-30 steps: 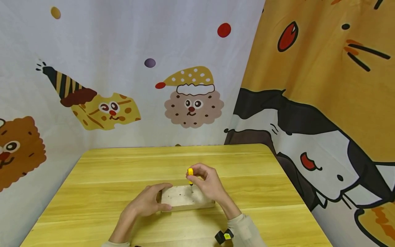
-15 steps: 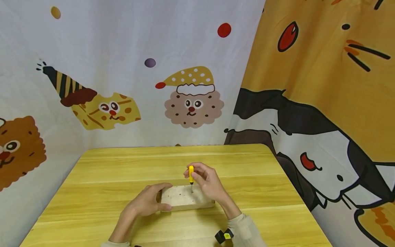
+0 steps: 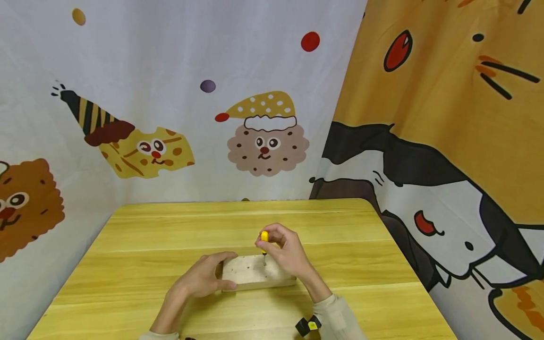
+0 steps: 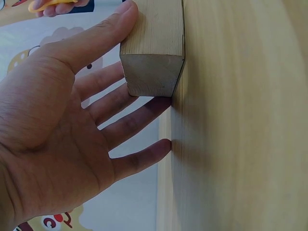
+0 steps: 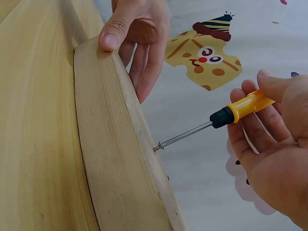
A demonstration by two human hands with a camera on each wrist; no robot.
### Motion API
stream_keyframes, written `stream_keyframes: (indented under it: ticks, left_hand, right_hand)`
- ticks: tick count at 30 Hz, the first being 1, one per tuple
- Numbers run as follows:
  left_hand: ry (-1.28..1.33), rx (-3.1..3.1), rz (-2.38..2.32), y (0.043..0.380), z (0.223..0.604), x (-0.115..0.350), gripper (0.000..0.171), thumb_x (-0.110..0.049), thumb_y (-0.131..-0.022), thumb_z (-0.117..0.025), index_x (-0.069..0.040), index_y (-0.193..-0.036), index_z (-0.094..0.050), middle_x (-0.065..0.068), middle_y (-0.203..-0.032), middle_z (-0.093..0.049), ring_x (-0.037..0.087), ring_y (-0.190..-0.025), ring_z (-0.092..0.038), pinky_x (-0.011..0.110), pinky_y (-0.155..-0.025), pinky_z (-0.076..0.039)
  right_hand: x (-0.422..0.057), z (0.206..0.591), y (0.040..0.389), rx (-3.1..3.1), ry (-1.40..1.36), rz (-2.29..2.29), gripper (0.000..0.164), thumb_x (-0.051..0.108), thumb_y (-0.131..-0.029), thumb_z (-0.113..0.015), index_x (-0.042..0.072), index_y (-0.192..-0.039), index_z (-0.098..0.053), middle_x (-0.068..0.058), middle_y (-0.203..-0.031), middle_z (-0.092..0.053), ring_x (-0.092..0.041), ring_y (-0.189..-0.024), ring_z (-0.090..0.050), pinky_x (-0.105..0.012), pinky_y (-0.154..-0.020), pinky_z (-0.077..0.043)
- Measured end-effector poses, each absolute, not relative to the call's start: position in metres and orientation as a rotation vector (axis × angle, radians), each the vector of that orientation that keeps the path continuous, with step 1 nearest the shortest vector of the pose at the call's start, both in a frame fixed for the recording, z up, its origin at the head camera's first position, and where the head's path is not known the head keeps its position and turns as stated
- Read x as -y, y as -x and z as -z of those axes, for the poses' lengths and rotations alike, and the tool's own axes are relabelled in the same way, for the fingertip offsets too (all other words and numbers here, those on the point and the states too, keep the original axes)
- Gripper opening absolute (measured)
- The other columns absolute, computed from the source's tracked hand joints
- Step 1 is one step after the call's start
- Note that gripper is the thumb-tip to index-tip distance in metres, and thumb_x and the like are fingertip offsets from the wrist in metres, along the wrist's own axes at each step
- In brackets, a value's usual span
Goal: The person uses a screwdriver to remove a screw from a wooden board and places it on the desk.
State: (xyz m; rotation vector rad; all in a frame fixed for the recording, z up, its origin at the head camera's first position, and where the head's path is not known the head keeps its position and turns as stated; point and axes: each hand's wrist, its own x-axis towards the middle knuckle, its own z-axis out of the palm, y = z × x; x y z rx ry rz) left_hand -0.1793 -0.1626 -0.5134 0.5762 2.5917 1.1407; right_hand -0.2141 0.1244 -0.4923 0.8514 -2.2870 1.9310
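A pale wooden block with several small holes in its top lies on the table. My left hand grips its left end, thumb on the near side and fingers on the far side; the left wrist view shows the thumb pressing one face of the block. Between the thumb and fingers of my right hand is a screwdriver with a yellow handle, black collar and thin metal shaft. Its tip meets the head of a screw, which stands partly out of the block's top face.
The wooden table runs back to a cartoon-printed curtain. A small black object with a yellow mark is beside the right sleeve. A dark bit of something shows at the bottom edge.
The right thumb and fingers loosened and slid along the handle half a second ago, and now they pinch its upper part again. Left hand and block stay put.
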Motion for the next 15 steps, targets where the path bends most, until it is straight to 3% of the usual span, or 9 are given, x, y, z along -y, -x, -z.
stream_keyframes:
  ticks: [4,11,15]
  left_hand:
    - [-0.578,-2.592,-1.146,0.1796,0.5137,0.1624,0.082,-0.038,-0.09,-0.097,-0.007,-0.158,-0.063,0.017,-0.162,-0.066,0.047,-0.155,-0.057,0.073,-0.128,-0.045]
    - [-0.563,-2.605,-1.134,0.1804,0.5155,0.1624,0.082,-0.038,-0.09,-0.098,-0.008,-0.158,-0.063,0.017,-0.162,-0.066,0.046,-0.155,-0.057,0.074,-0.129,-0.044]
    - [-0.547,-2.599,-1.139,0.1807,0.5157,0.162,0.083,-0.039,-0.09,-0.098,-0.007,-0.159,-0.063,0.017,-0.163,-0.065,0.046,-0.156,-0.056,0.074,-0.13,-0.043]
  right_hand:
    - [-0.124,0.4922,0.2139,2.3,-0.809,-1.953,0.022,0.009,-0.105,-0.081,0.006,-0.124,-0.07,-0.018,-0.114,-0.086,-0.01,-0.101,-0.08,-0.022,-0.079,-0.065]
    - [-0.1254,0.4924,0.2152,2.29,-0.846,-1.849,0.014,0.009,-0.104,-0.082,0.01,-0.117,-0.078,-0.014,-0.109,-0.082,-0.009,-0.1,-0.076,-0.032,-0.097,-0.068]
    - [-0.127,0.4928,0.2165,2.264,-0.872,-1.802,0.013,0.007,-0.103,-0.083,0.01,-0.116,-0.082,-0.013,-0.109,-0.079,-0.009,-0.1,-0.075,-0.034,-0.097,-0.069]
